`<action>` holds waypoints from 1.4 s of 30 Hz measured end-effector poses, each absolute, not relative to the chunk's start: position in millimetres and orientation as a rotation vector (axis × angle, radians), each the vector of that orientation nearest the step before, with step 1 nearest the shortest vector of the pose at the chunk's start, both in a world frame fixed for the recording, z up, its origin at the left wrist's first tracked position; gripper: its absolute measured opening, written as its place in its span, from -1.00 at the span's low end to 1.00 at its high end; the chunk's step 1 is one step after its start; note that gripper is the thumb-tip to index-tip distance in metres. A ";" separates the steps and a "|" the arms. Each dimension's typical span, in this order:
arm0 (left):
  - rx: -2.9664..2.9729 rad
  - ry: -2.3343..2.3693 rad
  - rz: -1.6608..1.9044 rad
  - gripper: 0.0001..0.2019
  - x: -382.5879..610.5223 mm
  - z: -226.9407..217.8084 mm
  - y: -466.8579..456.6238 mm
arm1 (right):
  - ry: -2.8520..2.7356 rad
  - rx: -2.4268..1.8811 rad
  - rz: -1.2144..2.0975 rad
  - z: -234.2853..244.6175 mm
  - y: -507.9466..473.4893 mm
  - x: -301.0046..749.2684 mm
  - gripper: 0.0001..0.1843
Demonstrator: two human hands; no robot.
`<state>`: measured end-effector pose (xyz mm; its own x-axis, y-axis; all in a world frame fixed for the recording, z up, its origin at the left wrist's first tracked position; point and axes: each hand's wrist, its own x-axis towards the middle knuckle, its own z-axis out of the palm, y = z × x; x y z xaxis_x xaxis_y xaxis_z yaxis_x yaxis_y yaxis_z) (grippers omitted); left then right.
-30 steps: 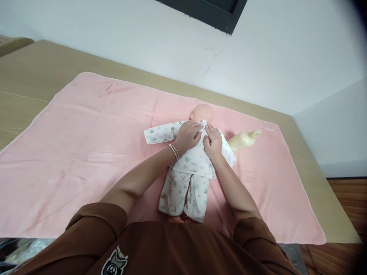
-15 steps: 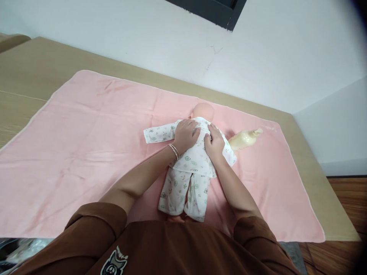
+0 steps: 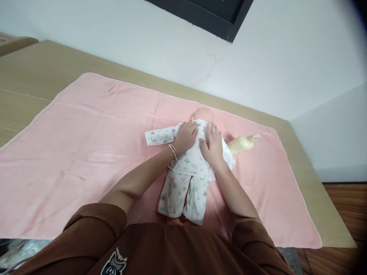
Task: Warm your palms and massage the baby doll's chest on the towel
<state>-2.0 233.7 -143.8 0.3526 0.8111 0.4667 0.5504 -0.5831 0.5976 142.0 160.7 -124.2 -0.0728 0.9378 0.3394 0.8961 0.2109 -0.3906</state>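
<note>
Cream bottle [image 3: 242, 144] lying on pink blanket [image 3: 86, 160] beside doll [image 3: 191, 168]; contents unclear. Blanket over wood-toned bench [image 3: 31, 84], white wall [image 3: 129, 42] behind. Left hand [image 3: 185, 136], right hand [image 3: 212, 149] apart, flat on doll's back.

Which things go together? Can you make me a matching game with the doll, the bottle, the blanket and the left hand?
Things:
1. doll
2. bottle
3. blanket
4. left hand

Clues:
A. pale yellow
B. bracelets at its wrist
C. pink, spread on the table
D. dressed in white printed clothes

Pairs: 1-D, 2-A, 3-C, 4-B
</note>
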 end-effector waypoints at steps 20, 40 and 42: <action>2.404 1.206 0.712 -0.61 -51.4 -111.3 254.9 | -1.961 -1.560 0.102 -139.0 163.1 138.8 -0.51; 2.227 1.380 -0.021 -0.85 -126.5 -94.5 279.4 | -1.908 -1.538 0.119 -139.0 162.2 139.0 -0.54; 2.218 1.370 -0.005 -0.89 -127.7 -96.2 281.1 | -1.911 -1.542 0.113 -138.9 162.0 139.0 -0.54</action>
